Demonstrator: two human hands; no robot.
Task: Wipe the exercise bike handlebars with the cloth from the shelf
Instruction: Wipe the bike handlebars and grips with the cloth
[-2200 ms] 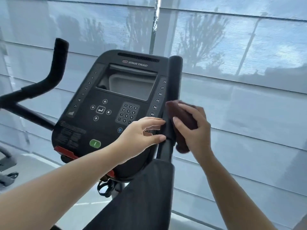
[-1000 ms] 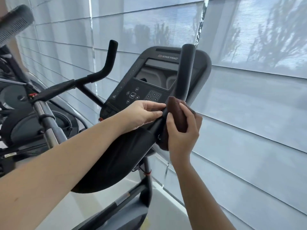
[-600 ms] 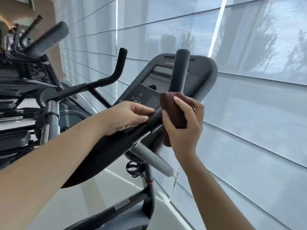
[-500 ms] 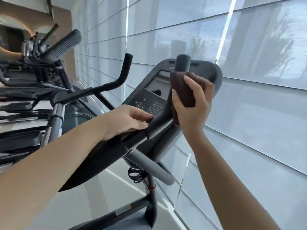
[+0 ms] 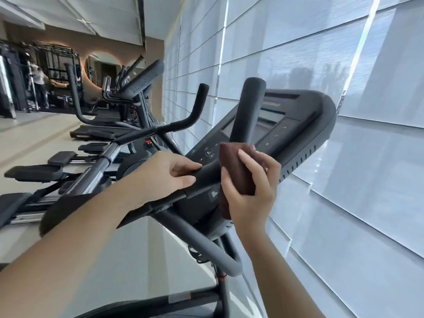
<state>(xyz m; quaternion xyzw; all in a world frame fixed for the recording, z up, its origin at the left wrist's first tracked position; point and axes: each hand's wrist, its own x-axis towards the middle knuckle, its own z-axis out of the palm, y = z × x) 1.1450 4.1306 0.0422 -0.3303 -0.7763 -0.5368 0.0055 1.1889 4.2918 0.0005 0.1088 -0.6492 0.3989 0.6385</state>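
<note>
Our right hand (image 5: 249,191) is clamping the brown cloth (image 5: 237,167) around the base of the bike's upright right handlebar (image 5: 246,111), fingers closed over the fabric; our left hand (image 5: 164,175) is gripping the horizontal padded bar (image 5: 206,173) just beside it, thumb and fingers wrapped shut; behind them the console (image 5: 289,131) is tilting toward the shaded windows (image 5: 321,53); more machines (image 5: 128,97) are lining the wall at left.

Both bare forearms reach forward from the near edge. The left hand (image 5: 164,174) lies palm down, fingers bent around the handlebar (image 5: 207,173). The right hand (image 5: 251,191), just to its right, is closed around the cloth (image 5: 234,161), thumb up.
</note>
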